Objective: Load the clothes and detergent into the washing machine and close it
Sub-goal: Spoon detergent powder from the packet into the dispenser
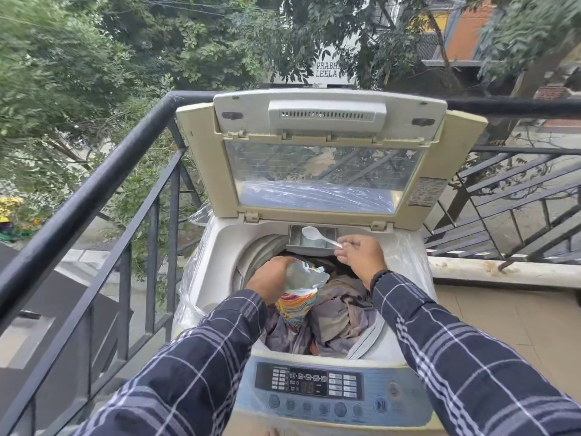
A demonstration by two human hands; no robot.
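A: Obs. 1, step in hand. Detergent dosing, by my reading. The left hand [271,278] has its fingers [284,262] wrapped shut around the neck of the detergent pouch [300,292], which stands over the open drum with its torn mouth up.

B: And the right?

A: The right hand [361,256] pinches the handle of a white plastic spoon [319,236] between thumb and fingertips; the rest of the fingers are loosely curled. The spoon bowl sits over the dispenser drawer [301,239] at the back rim of the tub. Whether powder is in the bowl, cannot tell.

B: Clothes?

A: Clothes [339,313] already lie in the drum of the washing machine [201,256], a grey-brown heap. Loading looks done or nearly so.

B: Next move?

A: Judgement only: tip the spoon so the dose lands in the drawer and not on the rim, then clear pouch and spoon out, push the drawer in, and bring down the lid [317,171], which stands raised at the back.

B: Counts, left to right.

A: One railing [103,180] on the left, one pouch, one spoon, one drawer, one lid, one control panel [309,385] at the front edge. Two hands, both occupied. Garments: tangled, individual count not possible.
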